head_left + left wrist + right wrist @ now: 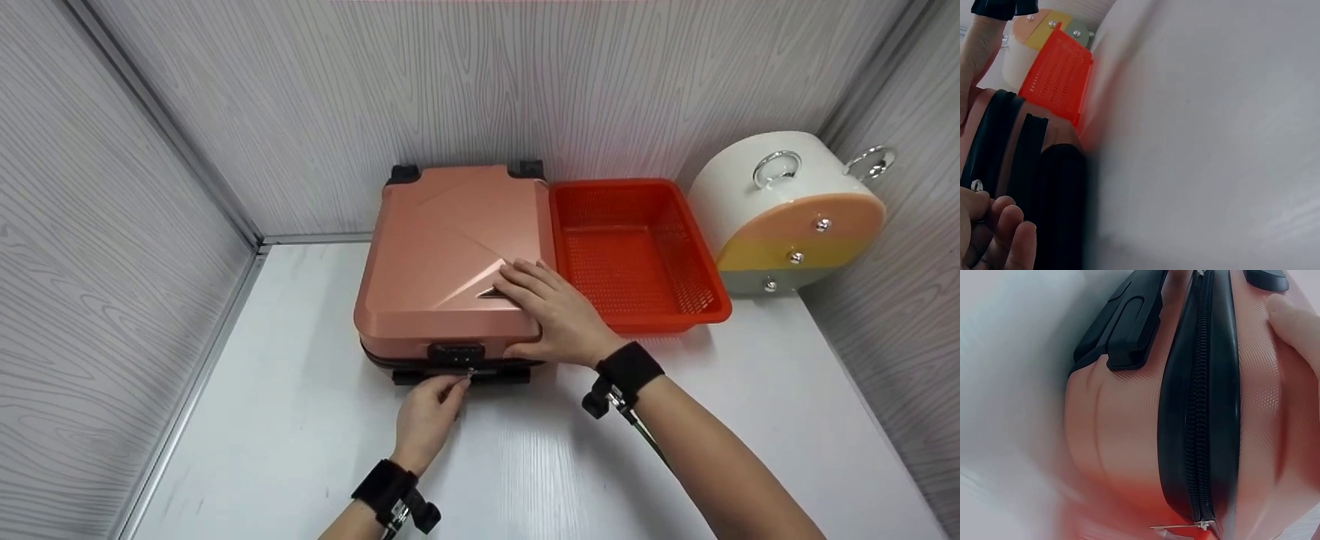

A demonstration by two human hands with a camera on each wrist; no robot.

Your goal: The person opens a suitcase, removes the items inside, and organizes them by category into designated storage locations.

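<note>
While the left hand (428, 420) pinches a zip pull (977, 184) at the front of the suitcase (457, 217), the right hand (559, 315) rests on its lid (427, 270), fingers extended. Shell (1123, 416) looks stiff, slick and probably bulky to lift, so brace the lid and grip the pull. Count: one suitcase on the worktop (262, 390), one red basket (660, 325) beside it, one white box (739, 180) with two ring handles (780, 154), three knobs (796, 258).

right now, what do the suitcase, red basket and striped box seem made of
Suitcase: probably hard plastic, satin pink, going by its stiff moulded ridges. Red basket: likely moulded plastic, glossy, given its perforated walls. Striped box: glossy, perhaps plastic or painted metal; its smooth sheen leaves that open.
</note>
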